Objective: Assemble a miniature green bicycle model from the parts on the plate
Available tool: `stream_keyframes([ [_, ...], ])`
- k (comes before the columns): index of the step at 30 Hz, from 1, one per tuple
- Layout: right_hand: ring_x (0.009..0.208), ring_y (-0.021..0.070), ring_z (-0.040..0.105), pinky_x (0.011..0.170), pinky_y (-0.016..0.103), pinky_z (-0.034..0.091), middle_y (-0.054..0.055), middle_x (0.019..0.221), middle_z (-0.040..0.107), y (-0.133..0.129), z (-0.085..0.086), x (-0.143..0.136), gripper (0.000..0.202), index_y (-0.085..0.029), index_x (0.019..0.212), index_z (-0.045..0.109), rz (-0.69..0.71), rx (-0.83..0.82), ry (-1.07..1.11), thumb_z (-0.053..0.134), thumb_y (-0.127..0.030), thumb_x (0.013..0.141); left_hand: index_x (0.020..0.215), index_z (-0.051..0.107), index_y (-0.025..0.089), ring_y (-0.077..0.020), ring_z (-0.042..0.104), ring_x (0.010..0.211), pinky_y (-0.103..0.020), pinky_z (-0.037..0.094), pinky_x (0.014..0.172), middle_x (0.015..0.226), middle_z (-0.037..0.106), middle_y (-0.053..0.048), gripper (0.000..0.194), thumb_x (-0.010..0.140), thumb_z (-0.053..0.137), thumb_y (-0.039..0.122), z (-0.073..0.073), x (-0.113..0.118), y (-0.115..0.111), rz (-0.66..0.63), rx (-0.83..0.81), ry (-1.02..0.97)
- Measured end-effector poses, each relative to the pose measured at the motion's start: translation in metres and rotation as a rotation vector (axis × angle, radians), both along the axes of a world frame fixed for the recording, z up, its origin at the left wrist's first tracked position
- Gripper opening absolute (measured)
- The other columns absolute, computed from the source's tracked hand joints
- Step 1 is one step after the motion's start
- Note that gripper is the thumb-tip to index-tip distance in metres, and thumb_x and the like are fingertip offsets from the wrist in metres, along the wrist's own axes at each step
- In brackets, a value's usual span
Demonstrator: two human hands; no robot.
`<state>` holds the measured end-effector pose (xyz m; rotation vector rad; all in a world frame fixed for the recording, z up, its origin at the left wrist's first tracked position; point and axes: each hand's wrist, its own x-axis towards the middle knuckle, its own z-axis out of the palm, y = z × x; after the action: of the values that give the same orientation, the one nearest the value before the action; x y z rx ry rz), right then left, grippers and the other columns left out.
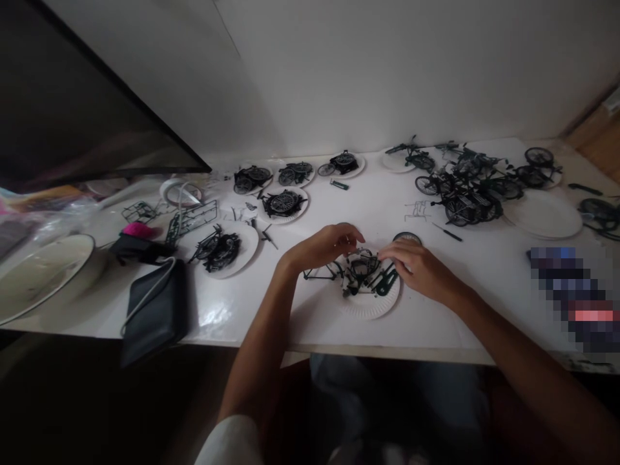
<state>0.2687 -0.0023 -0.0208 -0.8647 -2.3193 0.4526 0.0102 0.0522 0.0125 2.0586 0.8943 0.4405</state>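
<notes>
The miniature bicycle parts point(362, 266) lie on a fluted paper plate point(371, 311) near the table's front edge, directly between the person's two hands. The left hand point(334, 244) is over the upper left of the plate with its fingers curled inward; whether they pinch anything cannot be made out. The right hand point(415, 265) comes in from the other side, its fingertips at the upper right edge of the dark pile, touching it or just beside it; whether they grasp a part is likewise too unclear to say. A thin bicycle frame point(320, 272) sticks out past the plate's left rim, a dark green chain guard point(386, 279) lies at the right, below the right fingers, and a spoked wheel point(407, 237) shows just behind that hand.

A small green-cased tool point(339, 185) lies farther back; any lettering on it is too small to read. The object at the right is masked by coarse pixels.

Five other plates hold similar dark parts: one at the left point(249, 248), one behind it point(304, 201) and three along the wall. Model bicycles point(472, 187) crowd the right side, next to bare stacked plates point(545, 216). A pale, dark-rimmed basin point(58, 258) stands at far left, small specks inside it
</notes>
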Motion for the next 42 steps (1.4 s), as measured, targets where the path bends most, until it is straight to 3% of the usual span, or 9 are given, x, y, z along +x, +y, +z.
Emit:
stream_keyframes([
  [7,0.104,0.0239,0.064,0.091,0.044,0.053,0.009,0.105,0.072,-0.005,0.004,-0.009,0.034,-0.017,0.117,0.066,0.061,0.157,-0.223,0.052,0.001,0.092,0.109,0.066,0.017,-0.0157,0.066,0.082,-0.027,0.053,0.072,0.097,0.071,-0.007,0.021,0.093,0.054,0.024,0.006,0.0,0.0,0.058,-0.009,0.091],
  [12,0.098,0.0243,0.063,0.086,0.042,0.053,0.009,0.095,0.071,-0.009,0.007,-0.011,0.031,-0.014,0.11,0.069,0.066,0.178,-0.3,0.052,0.003,0.091,0.109,0.066,0.017,-0.015,0.065,0.08,-0.028,0.053,0.072,0.095,0.07,-0.007,0.022,0.093,0.054,0.026,0.006,-0.001,0.001,0.031,0.031,0.08],
  [16,0.097,0.0229,0.063,0.087,0.041,0.053,0.008,0.098,0.072,-0.008,0.012,-0.004,0.026,-0.017,0.107,0.067,0.053,0.139,-0.153,0.054,-0.001,0.092,0.11,0.066,0.016,-0.0153,0.066,0.082,-0.028,0.053,0.073,0.098,0.071,-0.008,0.023,0.094,0.054,0.027,0.006,-0.005,0.002,0.051,0.028,0.079],
  [19,0.103,0.0232,0.064,0.091,0.042,0.054,0.008,0.106,0.071,-0.007,0.015,0.001,0.026,-0.021,0.114,0.064,-0.037,0.074,-0.022,0.054,-0.007,0.094,0.11,0.067,0.016,-0.0152,0.067,0.081,-0.027,0.053,0.072,0.098,0.071,-0.008,0.023,0.093,0.054,0.027,0.005,-0.004,0.003,0.063,0.017,0.103],
  [25,0.094,0.0205,0.068,0.086,0.039,0.059,0.004,0.1,0.068,-0.006,0.006,-0.001,0.047,-0.029,0.135,0.054,-0.194,-0.246,0.305,0.064,-0.021,0.091,0.107,0.066,0.016,-0.0143,0.067,0.076,-0.025,0.052,0.068,0.092,0.071,-0.006,0.02,0.092,0.054,0.024,0.004,0.006,-0.001,0.018,-0.008,0.124],
  [31,0.08,0.0183,0.071,0.074,0.038,0.064,0.006,0.1,0.074,0.0,0.002,-0.002,0.023,-0.022,0.107,0.075,-0.267,-0.562,0.644,0.069,-0.034,0.088,0.105,0.067,0.017,-0.015,0.067,0.08,-0.025,0.052,0.068,0.094,0.07,-0.006,0.018,0.092,0.058,0.025,0.0,0.011,-0.002,-0.044,0.034,0.12],
  [37,0.08,0.0194,0.074,0.08,0.039,0.064,0.006,0.095,0.078,0.004,0.0,-0.003,0.026,-0.02,0.104,0.078,-0.385,-0.594,0.668,0.074,-0.025,0.079,0.108,0.066,0.02,-0.0173,0.065,0.093,-0.03,0.051,0.083,0.107,0.07,-0.005,0.024,0.089,0.07,0.033,-0.001,0.03,-0.015,-0.004,0.23,0.045],
  [42,0.08,0.0188,0.073,0.076,0.036,0.063,0.006,0.095,0.077,0.003,-0.006,-0.005,0.023,-0.019,0.105,0.076,-0.361,-0.54,0.67,0.068,-0.029,0.085,0.096,0.065,0.017,-0.018,0.065,0.084,-0.033,0.048,0.082,0.095,0.071,-0.004,0.019,0.089,0.071,0.034,-0.005,0.056,-0.03,0.099,0.418,0.098],
])
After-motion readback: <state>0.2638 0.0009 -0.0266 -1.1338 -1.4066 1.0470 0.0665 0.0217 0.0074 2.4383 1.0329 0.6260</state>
